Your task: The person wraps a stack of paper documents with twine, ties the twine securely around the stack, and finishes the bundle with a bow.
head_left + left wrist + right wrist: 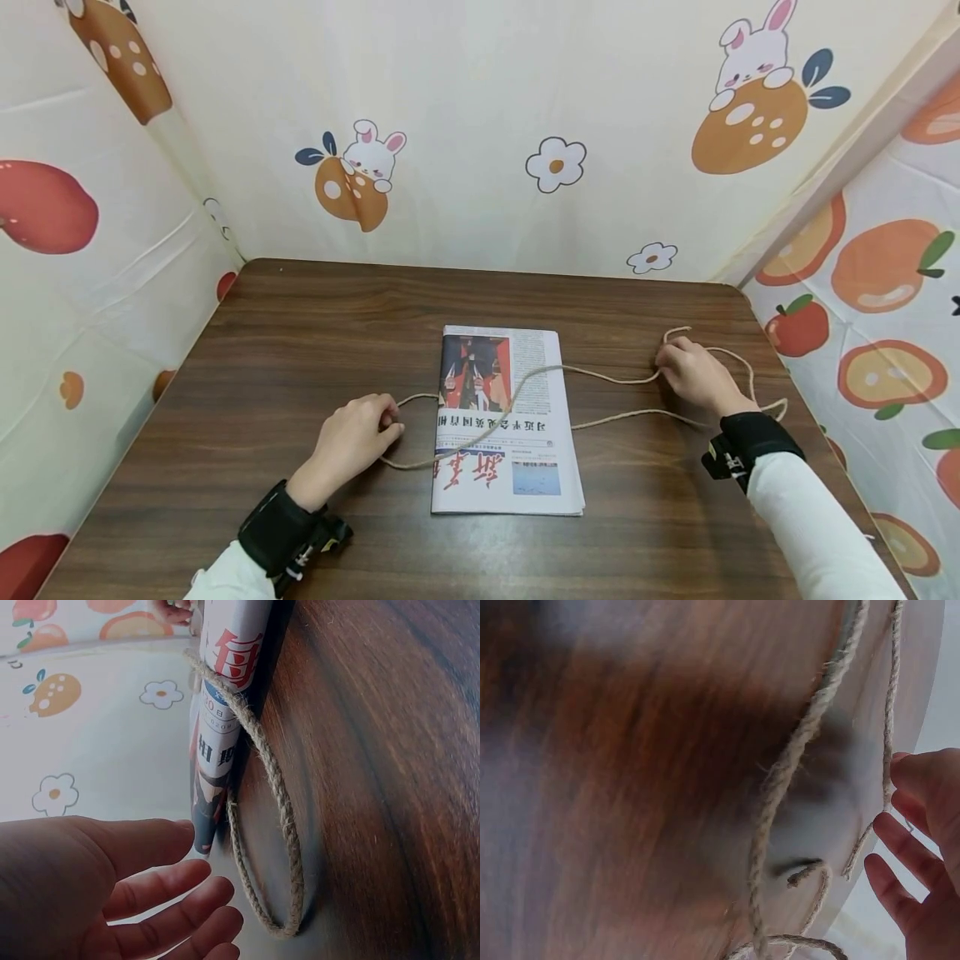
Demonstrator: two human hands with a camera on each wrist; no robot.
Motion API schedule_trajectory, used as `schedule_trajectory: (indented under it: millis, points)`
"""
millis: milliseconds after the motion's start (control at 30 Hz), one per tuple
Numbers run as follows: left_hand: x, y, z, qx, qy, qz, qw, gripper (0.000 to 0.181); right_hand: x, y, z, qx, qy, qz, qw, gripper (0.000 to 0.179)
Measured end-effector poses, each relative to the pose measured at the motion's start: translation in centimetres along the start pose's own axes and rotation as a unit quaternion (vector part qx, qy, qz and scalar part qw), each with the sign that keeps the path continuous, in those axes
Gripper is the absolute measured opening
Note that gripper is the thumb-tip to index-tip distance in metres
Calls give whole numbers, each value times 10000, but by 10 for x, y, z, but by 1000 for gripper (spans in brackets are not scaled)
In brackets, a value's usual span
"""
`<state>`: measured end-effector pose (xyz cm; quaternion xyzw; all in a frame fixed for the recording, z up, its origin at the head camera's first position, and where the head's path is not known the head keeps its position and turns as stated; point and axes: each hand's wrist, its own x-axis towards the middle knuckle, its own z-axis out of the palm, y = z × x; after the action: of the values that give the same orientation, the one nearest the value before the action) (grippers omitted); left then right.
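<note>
A folded newspaper [495, 421] lies on the wooden table in front of me. One length of twine [536, 375] crosses over its top, and the loop passes beneath it, coming out at both sides. My left hand [356, 437] is just left of the paper, beside the bend of the loop. In the left wrist view its fingers [161, 922] are loosely bent, apart from the twine [281, 817]. On the right side, my right hand [693, 375] pinches the twine near one end between thumb and index finger, as the right wrist view shows at the thumb [922, 769].
The brown wooden table [315, 333] reaches back to a printed curtain [465, 192] with rabbits and flowers. Fruit-patterned cloth [885, 333] hangs along the right side. Another part of the twine [750, 379] curls behind my right wrist.
</note>
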<state>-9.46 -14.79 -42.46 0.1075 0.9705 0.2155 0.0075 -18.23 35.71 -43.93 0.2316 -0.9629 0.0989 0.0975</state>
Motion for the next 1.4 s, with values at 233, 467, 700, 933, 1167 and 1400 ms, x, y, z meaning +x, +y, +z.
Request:
schedule_trajectory:
  millis: [233, 467, 700, 933, 1167, 1400]
  points:
    - [-2, 1, 0, -23, 84, 17, 10000, 11, -4, 0, -10, -19, 61, 215, 9997, 13]
    - [-3, 4, -3, -97, -13, 72, 9999, 12, -15, 12, -25, -206, -228, 978, 9947, 14]
    - [-5, 8, -1, -139, -182, 281, 9993, 13, -30, 25, -33, -357, 32, 1960, 9800, 15]
    - [-6, 12, 2, -180, -302, 811, 9961, 15, -42, 42, -37, -354, -197, 2957, 9544, 24]
    - [-7, 18, 3, -67, -286, 1460, 9888, 18, -53, 51, -39, -295, -796, 3577, 9300, 31]
    - [-6, 24, 4, -147, -289, 1609, 9864, 21, -63, 52, -36, -265, -1268, 3895, 9119, 36]
